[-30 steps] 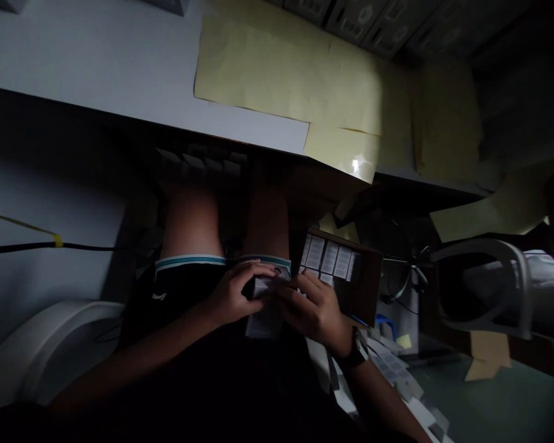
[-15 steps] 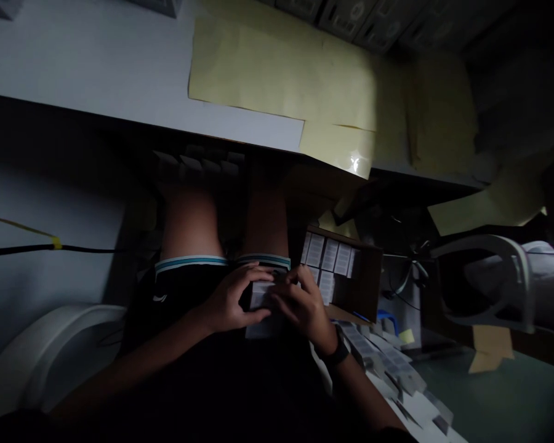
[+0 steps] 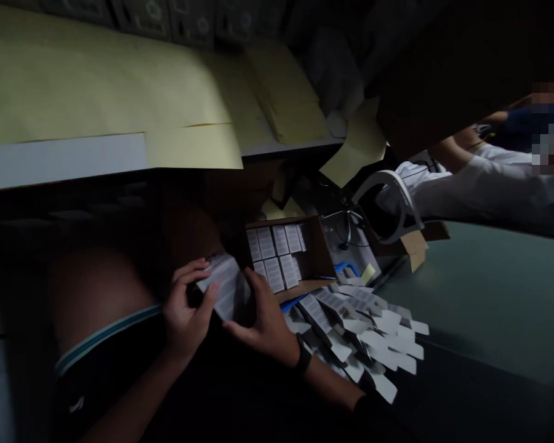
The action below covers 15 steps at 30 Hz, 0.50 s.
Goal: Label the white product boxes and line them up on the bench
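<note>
A small printed carton [image 3: 228,283] is held between both hands above my lap, its lined face turned up and tilted. My left hand [image 3: 189,307] grips its left side, with the thumb lying across the printed face. Along the right side of the carton, my right hand [image 3: 268,320] holds it between thumb and fingers; a dark band circles that wrist. Just beyond the right hand stands an open cardboard box [image 3: 321,249] with two rows of similar printed cartons [image 3: 274,274] inside. What the hidden fingertips do under the carton cannot be seen.
Many unfolded cartons with open flaps [image 3: 351,326] lie in a pile right of my hands. A table edge with yellow sheets [image 3: 189,135] crosses ahead. Farther right are a white chair [image 3: 397,197] and another person's white sleeve [image 3: 480,178].
My view has swung to the right. The carton has come up from low on my lap, tilted, and both hands have moved with it toward the cardboard box.
</note>
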Tool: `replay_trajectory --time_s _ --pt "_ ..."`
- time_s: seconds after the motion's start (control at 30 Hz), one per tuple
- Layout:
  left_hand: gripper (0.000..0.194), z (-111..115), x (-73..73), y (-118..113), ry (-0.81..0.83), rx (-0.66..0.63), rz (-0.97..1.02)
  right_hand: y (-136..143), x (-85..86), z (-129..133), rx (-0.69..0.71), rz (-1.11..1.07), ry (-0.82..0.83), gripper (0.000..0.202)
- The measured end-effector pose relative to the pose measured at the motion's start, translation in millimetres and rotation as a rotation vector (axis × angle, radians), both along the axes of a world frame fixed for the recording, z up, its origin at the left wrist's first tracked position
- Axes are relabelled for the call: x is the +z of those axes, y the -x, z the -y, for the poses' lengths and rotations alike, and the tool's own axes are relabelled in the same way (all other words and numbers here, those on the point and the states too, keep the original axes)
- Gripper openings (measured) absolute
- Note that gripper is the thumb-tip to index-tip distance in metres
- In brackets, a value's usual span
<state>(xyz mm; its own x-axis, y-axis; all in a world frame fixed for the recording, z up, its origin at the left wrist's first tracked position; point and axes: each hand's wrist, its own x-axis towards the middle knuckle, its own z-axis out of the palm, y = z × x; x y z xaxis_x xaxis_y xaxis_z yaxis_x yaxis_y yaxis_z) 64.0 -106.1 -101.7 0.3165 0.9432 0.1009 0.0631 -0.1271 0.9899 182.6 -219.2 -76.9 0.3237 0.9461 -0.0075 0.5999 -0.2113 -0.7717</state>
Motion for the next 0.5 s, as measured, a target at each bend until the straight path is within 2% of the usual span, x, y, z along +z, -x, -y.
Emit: replay_trajectory --time_s 0.03,0.1,0.17,0.23,0.3,0.37,0.43,0.5 --pt "0.013 -1 -0.1 -19 -0.002 -0.003 0.004 -7 -0.7 3 -0.020 0.057 0.006 0.098" --pt "0.016 1 -3.4 -55 0.041 -0.108 0.031 -32 -9.7 12 -0.103 0.139 0.033 0.096" --pt "0.025 5 -9.4 -82 0.094 -0.274 0.065 -73 -29.9 30 -0.223 0.183 0.077 0.095" --pt "0.035 9 -15.9 -94 0.105 -0.414 0.059 -124 -58.3 57 -0.365 0.216 0.165 0.096" --pt "0.038 12 -22.4 -89 0.133 -0.486 0.011 -175 -89.9 88 -0.480 0.243 0.313 0.088" --pt "0.037 11 -29.8 -71 0.224 -0.518 -0.056 -216 -120.7 113 -0.579 0.244 0.441 0.077" --pt "0.037 8 -38.1 -48 0.326 -0.503 -0.129 -242 -148.7 126 -0.643 0.235 0.556 0.066" --pt "0.036 4 -45.8 -26 0.379 -0.443 -0.188 -252 -173.9 127 -0.689 0.227 0.662 0.057"
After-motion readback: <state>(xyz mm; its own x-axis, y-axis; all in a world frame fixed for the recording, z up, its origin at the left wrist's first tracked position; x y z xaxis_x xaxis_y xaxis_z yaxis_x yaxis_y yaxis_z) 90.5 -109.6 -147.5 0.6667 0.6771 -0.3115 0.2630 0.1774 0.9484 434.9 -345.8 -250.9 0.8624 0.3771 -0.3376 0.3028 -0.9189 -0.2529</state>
